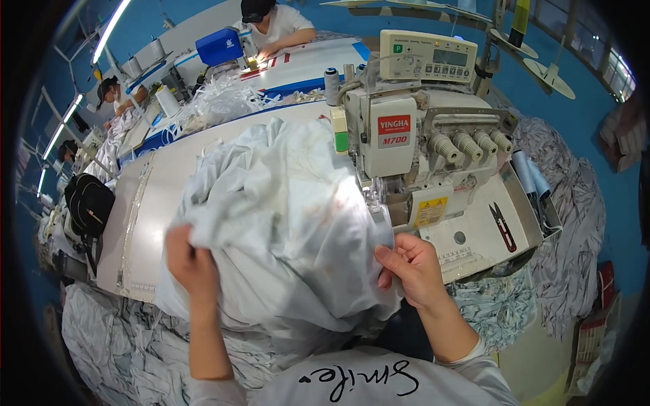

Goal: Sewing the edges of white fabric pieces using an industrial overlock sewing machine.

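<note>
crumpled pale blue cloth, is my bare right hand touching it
Touching: the head view shows the right hand pinching the crumpled pale blue cloth at its right edge.

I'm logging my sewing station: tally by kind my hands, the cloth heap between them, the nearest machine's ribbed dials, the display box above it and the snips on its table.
Left hand, right hand: 2
Cloth heap: 1
Ribbed dials: 4
Display box: 1
Snips: 1
Total: 9

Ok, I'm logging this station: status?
Left grip at cloth fold, blurred. Right grip pinching cloth edge by machine. Cloth bunched on table. Snips clear of cloth.
</note>
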Action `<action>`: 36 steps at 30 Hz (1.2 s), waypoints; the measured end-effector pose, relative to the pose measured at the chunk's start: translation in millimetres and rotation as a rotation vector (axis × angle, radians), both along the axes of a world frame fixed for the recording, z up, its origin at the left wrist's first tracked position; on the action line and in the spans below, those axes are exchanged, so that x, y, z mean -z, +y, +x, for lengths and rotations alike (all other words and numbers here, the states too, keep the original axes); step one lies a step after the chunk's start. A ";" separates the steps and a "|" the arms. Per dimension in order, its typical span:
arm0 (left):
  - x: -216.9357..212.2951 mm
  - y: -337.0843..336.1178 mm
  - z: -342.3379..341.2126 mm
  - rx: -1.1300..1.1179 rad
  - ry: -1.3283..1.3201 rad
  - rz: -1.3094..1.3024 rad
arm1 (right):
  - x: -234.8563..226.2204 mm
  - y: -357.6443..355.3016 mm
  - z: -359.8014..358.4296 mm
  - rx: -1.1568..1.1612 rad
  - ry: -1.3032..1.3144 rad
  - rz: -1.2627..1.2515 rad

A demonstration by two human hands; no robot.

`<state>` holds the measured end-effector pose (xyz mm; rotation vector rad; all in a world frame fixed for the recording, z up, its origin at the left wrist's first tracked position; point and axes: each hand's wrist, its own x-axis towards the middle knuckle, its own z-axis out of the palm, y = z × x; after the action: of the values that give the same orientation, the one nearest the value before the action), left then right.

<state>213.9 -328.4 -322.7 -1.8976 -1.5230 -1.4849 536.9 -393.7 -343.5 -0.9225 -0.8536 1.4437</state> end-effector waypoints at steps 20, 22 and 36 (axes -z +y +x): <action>26.4 -35.5 14.3 0.316 0.144 -0.723 | -4.9 -1.3 0.0 0.014 -0.034 -0.011; 15.5 -27.7 15.8 0.195 0.051 -0.486 | -5.3 -1.9 0.0 0.016 -0.029 -0.027; -72.9 125.2 -8.5 0.300 -0.208 0.143 | -2.7 -0.2 3.4 0.007 -0.014 -0.023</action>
<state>205.4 -203.2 -249.8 -2.0048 -1.2087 -1.9187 540.3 -393.9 -340.9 -0.9527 -0.8448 1.4449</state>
